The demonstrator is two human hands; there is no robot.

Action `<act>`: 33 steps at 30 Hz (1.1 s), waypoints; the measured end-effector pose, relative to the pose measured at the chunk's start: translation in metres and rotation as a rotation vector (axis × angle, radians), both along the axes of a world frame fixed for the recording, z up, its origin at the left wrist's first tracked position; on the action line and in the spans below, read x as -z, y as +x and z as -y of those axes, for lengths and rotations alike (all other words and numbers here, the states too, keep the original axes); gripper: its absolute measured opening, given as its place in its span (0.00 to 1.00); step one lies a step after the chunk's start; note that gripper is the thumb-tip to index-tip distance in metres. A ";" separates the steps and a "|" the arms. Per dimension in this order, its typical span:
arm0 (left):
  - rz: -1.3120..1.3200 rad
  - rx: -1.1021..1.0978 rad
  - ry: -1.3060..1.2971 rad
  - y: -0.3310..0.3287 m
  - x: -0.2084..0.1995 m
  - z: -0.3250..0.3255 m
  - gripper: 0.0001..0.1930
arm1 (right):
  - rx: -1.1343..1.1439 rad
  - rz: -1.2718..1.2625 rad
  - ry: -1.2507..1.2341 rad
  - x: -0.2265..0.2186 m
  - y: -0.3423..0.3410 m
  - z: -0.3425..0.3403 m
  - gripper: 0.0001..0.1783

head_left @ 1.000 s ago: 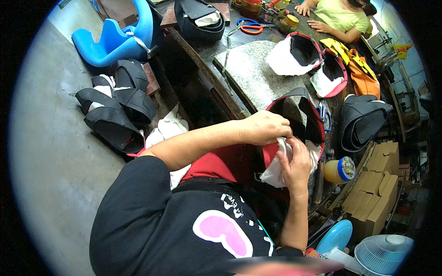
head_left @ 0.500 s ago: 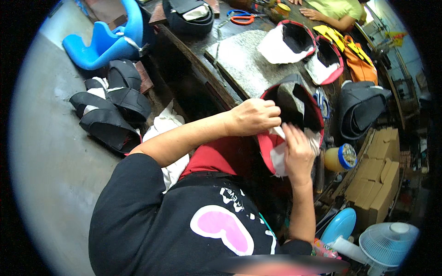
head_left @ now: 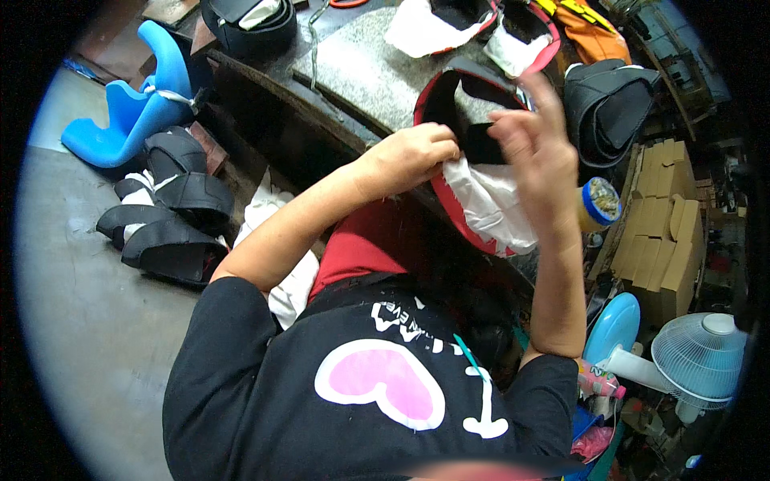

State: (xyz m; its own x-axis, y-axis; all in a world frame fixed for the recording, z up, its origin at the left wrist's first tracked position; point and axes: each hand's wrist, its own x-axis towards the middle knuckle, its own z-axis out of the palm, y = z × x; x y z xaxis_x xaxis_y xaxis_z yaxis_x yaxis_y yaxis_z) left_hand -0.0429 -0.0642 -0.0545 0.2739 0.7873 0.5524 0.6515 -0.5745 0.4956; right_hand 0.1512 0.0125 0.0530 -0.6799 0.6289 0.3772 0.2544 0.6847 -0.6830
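Wrinkly white cloth lies against a smooth red piece.
The speckled gray slab looks like stone, hard and a little shiny. Under it, the bench has an old, rough wooden edge. The black pieces look dull, like thick cloth. The boxes are dull brown cardboard. The jar lid is smooth blue plastic, and the fan looks like plastic too.

White cloth on a red-rimmed black piece at two o'clock; speckled grey slab at twelve; plain blue form at ten; black shirt with white-edged pink heart at six; pale-blue fan at four.
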 end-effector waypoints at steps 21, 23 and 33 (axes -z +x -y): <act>-0.064 -0.146 -0.163 -0.002 -0.012 0.006 0.12 | -0.005 0.433 0.643 0.073 0.042 0.027 0.21; -0.176 -0.174 -0.098 0.007 -0.013 0.011 0.12 | -0.005 0.424 0.647 0.075 0.042 0.027 0.21; -0.082 -0.029 -0.203 -0.003 -0.010 0.006 0.10 | 0.005 0.359 0.565 0.081 0.044 0.026 0.17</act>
State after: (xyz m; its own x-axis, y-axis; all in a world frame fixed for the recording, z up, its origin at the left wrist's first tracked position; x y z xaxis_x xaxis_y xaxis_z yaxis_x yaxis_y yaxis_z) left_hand -0.0461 -0.0701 -0.0440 0.2868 0.8882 0.3589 0.7090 -0.4488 0.5440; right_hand 0.1951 -0.0132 -0.0284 -0.8223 0.4041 0.4006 0.4027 0.9107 -0.0921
